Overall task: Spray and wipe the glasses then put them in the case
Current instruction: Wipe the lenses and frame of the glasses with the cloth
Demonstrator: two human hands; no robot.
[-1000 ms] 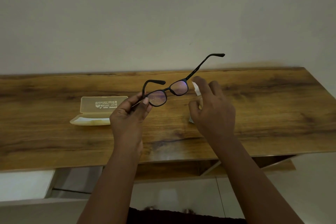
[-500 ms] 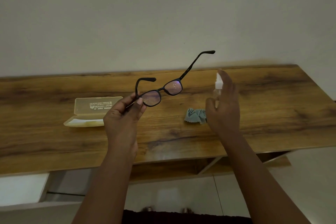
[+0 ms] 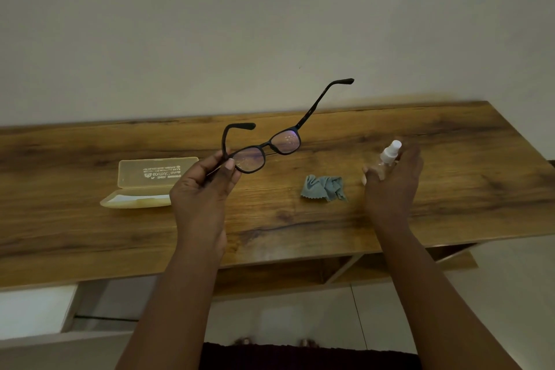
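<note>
My left hand (image 3: pixel 204 186) pinches the black-framed glasses (image 3: pixel 270 149) at the left corner of the frame and holds them above the table, temples unfolded; small droplets show on the lenses. My right hand (image 3: pixel 393 180) grips a small clear spray bottle (image 3: pixel 389 156) with a white nozzle, down near the tabletop at the right. A crumpled grey-blue cleaning cloth (image 3: pixel 324 188) lies on the table between my hands. The translucent yellow glasses case (image 3: pixel 150 182) lies open at the left, lid up.
The wooden table (image 3: pixel 465 189) runs the width of the view against a plain wall. A lower shelf shows under its front edge, with white floor below.
My right hand has carried the spray bottle away from the glasses to the right and down toward the table, uncovering the cloth. My left hand keeps the glasses held up.
</note>
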